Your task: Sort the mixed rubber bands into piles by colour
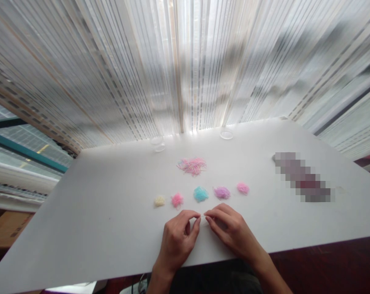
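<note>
Near the table's front edge, my left hand (180, 232) is closed in a pinch, thumb against forefinger. Facing it across a narrow gap, my right hand (230, 226) is pinched too. Whatever lies between the fingertips is too small and pale to make out. Just beyond them is a row of small heaps of thin strands: a cream heap (159, 201), a coral-pink heap (177, 199), a turquoise heap (200, 194), a purple heap (222, 192) and a pink heap (242, 188). Farther back sits a larger mixed heap (192, 166), mostly pink with some other pale colours.
Clear round dishes or lids (158, 146) lie at the back left of the white table (111, 241), another clear round one (226, 134) at the back centre. A blurred-out long object (302, 177) rests at the right. Pleated translucent sheeting (191, 73) rises behind the table.
</note>
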`<state>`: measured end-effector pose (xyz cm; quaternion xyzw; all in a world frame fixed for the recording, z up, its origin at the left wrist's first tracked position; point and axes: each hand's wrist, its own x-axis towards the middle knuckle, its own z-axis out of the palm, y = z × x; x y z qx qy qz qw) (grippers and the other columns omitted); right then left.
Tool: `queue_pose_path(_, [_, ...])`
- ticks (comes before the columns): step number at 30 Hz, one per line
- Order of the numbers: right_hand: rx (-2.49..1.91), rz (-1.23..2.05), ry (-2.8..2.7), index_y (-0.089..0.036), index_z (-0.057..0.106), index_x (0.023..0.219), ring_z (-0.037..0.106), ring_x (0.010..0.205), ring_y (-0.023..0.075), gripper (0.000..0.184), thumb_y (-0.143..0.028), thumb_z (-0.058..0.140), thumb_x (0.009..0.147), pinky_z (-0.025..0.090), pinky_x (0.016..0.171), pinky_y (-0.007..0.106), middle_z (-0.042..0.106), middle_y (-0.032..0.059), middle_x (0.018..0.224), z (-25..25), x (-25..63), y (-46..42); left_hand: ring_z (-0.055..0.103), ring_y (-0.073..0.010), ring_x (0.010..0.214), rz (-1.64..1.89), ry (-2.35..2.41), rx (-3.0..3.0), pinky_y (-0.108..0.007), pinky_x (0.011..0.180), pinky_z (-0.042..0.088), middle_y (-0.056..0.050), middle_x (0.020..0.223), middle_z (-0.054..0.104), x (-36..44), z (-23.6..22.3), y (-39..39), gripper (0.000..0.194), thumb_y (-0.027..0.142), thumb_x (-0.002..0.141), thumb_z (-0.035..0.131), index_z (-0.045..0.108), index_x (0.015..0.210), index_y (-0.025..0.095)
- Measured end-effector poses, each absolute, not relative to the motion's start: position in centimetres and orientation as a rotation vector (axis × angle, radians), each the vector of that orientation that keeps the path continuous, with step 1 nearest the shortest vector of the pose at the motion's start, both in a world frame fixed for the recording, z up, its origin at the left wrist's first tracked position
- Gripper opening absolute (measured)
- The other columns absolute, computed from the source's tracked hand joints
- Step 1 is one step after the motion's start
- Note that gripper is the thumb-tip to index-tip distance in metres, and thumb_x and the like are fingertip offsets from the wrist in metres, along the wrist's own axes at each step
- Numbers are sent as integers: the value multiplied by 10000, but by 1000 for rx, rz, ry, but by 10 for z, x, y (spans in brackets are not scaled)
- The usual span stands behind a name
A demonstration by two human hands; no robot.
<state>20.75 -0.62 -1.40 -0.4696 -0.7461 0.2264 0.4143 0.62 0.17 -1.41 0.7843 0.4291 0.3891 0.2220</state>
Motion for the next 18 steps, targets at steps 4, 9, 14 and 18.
queue_pose_path(4, [-1172, 547, -1870, -223, 729, 1021, 679, 811, 195, 168, -196, 564, 1032, 569, 736, 308, 705, 51, 872, -13, 207, -6, 584, -107, 576, 1062, 1160, 2182, -226, 596, 532, -29, 916, 753, 6, -14, 2, 104, 196, 1001, 630, 675, 1095, 205])
queue_pose_path(9, [-1162, 554, -1875, -222, 741, 1006, 683, 807, 198, 168, -203, 576, 1026, 577, 726, 310, 712, 56, 874, -12, 207, -6, 640, -120, 635, 1056, 1132, 2176, -222, 620, 548, -55, 934, 764, 6, -13, 4, 112, 205, 1022, 609, 701, 1087, 197])
queue_pose_path(14, [-1162, 548, -1879, -231, 748, 1011, 690, 807, 199, 177, -196, 575, 1023, 583, 720, 309, 715, 57, 873, -10, 207, -6, 611, -117, 624, 1047, 1134, 2198, -222, 607, 532, -52, 909, 753, 7, -10, 5, 111, 197, 1022, 599, 710, 1028, 196])
queue_pose_path(18, [-1169, 530, -1876, -227, 742, 1004, 684, 794, 197, 178, -196, 568, 1028, 580, 711, 305, 707, 53, 857, -9, 207, -6, 577, -110, 598, 1036, 1165, 2202, -217, 595, 510, -36, 884, 739, 7, -10, 5, 91, 180, 1011, 604, 691, 988, 196])
